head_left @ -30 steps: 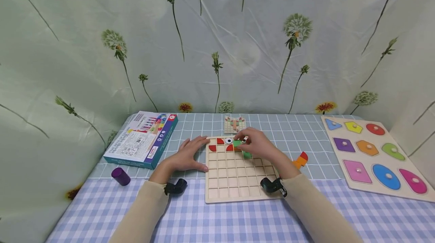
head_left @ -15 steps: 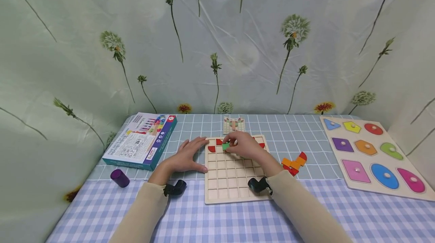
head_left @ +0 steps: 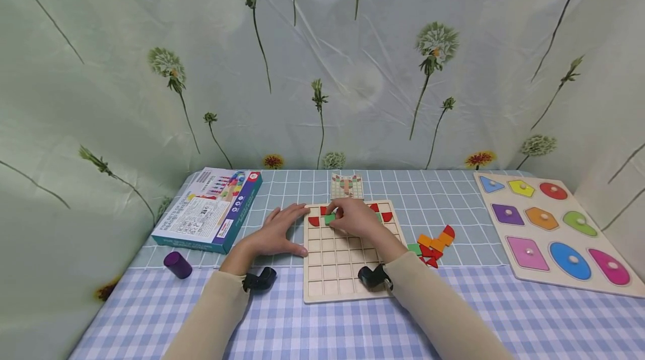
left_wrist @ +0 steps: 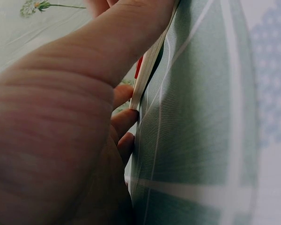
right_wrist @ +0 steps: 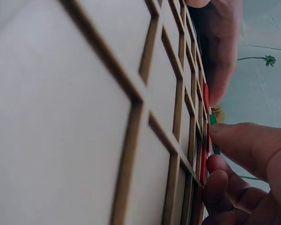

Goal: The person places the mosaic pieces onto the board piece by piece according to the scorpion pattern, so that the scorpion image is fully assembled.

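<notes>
Pinching green tile (head_left: 329, 219) in right hand (head_left: 355, 219) at grid board's (head_left: 330, 260) far end; my outstretched left hand (head_left: 276, 231) should brace its edge.

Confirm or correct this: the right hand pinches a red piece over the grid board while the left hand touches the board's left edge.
Only the colour is wrong: the head view shows the right hand pinching a green piece over the grid board. The rest stands.

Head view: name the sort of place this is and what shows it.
Probably a play or learning corner, judging by the wooden grid board, the loose coloured tiles beside it and the knobbed shape puzzle.
</notes>
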Demonstrator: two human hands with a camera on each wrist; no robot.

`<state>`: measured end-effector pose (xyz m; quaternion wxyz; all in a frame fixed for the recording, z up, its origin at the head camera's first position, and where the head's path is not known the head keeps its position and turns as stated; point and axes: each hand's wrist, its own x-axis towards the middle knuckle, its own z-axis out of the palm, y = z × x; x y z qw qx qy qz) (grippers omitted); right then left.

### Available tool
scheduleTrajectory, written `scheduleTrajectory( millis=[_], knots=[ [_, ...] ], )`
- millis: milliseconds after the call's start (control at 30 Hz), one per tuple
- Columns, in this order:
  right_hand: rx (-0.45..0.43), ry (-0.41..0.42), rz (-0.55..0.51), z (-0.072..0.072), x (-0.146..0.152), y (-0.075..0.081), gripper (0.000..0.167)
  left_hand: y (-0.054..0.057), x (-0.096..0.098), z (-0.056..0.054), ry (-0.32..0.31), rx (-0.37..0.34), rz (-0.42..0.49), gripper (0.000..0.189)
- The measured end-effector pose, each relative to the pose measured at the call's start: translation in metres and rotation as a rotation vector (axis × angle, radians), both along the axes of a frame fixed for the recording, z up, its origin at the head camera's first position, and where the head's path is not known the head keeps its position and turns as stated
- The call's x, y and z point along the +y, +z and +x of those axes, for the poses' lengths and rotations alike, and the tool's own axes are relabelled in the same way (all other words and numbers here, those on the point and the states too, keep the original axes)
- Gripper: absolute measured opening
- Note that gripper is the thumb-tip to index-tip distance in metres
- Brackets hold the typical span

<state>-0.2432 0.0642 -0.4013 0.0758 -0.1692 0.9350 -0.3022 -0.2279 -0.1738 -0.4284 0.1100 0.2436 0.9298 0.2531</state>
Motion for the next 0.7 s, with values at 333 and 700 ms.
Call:
scheduleTrajectory(
  millis=[333, 700],
  knots=[
    [-0.009, -0.019, -0.021, 0.0012, -0.0017, -0.0009, 0.017, 0.0000, -0.0003, -0.0001, 0.007, -0.002, -0.006, 0.102],
    [0.011, -0.010, -0.068, -0.0002, -0.0005, -0.0056, 0.015, 0.0014, -0.0005, 0.0005, 0.012, -0.012, 0.000, 0.102]
  ],
)
